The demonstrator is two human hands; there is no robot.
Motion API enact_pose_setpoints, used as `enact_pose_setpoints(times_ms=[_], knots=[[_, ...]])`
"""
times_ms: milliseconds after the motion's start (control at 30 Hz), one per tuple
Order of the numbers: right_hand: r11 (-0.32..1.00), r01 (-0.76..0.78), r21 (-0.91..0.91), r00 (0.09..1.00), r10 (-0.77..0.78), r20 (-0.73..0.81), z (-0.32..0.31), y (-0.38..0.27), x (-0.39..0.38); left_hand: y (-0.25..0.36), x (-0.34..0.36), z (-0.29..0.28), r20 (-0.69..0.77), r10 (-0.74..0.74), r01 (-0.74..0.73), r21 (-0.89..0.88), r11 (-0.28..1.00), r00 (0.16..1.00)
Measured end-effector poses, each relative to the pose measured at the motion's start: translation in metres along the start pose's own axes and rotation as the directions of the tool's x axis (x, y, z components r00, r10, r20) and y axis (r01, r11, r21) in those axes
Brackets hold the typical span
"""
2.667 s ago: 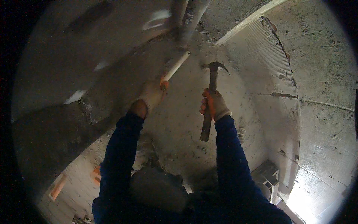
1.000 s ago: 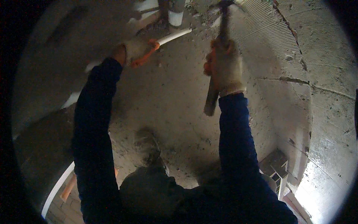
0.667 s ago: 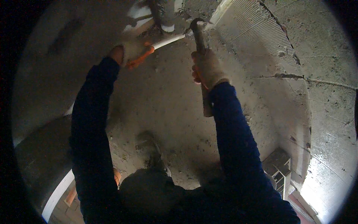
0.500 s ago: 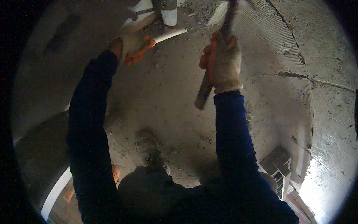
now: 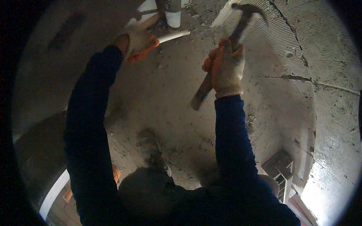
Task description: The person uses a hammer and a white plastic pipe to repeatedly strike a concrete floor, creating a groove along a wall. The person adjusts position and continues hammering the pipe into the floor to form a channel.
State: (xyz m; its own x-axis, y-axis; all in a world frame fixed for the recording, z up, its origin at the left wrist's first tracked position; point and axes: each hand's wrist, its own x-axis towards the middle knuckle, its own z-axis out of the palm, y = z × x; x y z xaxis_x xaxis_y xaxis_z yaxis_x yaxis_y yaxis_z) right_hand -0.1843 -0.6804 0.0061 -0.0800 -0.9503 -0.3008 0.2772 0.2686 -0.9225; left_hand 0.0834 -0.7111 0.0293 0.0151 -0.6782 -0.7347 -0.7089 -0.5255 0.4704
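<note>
My right hand (image 5: pixel 228 69), in a pale work glove with an orange palm, is closed round the handle of a claw hammer (image 5: pixel 241 28). The hammer is tilted, its dark head at the far end and the butt of its handle sticking out below my fist. At the far left my left hand (image 5: pixel 141 46), gloved the same way, is closed on a thin white rod (image 5: pixel 174 36). The rod points right from my fingers; its other end is hidden by the glove. A gap separates the hammer from the rod.
Just beyond the rod stands an upright pipe (image 5: pixel 173 17) with a white lower part. Comb-ridged mortar (image 5: pixel 281 34) edges the rough grey surface on the right, with a crack (image 5: pixel 296 77) beside it. A slatted frame (image 5: pixel 281 175) stands at lower right; a white curved edge (image 5: pixel 52 194) lies lower left.
The hammer, blurred and with its head out of view before, has come lower so its head now shows. My left hand and the rod have shifted only slightly to the right.
</note>
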Motion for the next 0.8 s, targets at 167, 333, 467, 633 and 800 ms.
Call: enact_pose_setpoints(times_ms=[167,333,467,633,800], knots=[[0.979,-0.203,-0.017,0.979,0.203,0.007,0.02,0.016,0.004,0.002,0.004,-0.005,-0.002,-0.009,0.009,0.108,0.994,1.0],[0.888,-0.368,-0.276,0.903,0.412,0.119,-0.006,0.016,0.002,-0.011,0.018,0.0,0.071,0.162,-0.167,0.082,0.982,0.984],[1.0,0.021,-0.018,1.0,-0.021,-0.018,-0.001,0.012,0.0,-0.015,0.021,0.003,0.087,0.088,-0.098,0.118,0.988,0.992],[0.942,-0.223,-0.249,0.961,0.256,0.105,0.019,0.012,0.005,-0.003,0.006,0.0,-0.016,0.069,-0.067,0.11,0.992,0.997],[0.889,-0.373,-0.267,0.912,0.403,0.068,-0.001,0.012,0.002,0.004,0.004,0.0,0.098,0.012,-0.012,0.003,1.0,0.995]])
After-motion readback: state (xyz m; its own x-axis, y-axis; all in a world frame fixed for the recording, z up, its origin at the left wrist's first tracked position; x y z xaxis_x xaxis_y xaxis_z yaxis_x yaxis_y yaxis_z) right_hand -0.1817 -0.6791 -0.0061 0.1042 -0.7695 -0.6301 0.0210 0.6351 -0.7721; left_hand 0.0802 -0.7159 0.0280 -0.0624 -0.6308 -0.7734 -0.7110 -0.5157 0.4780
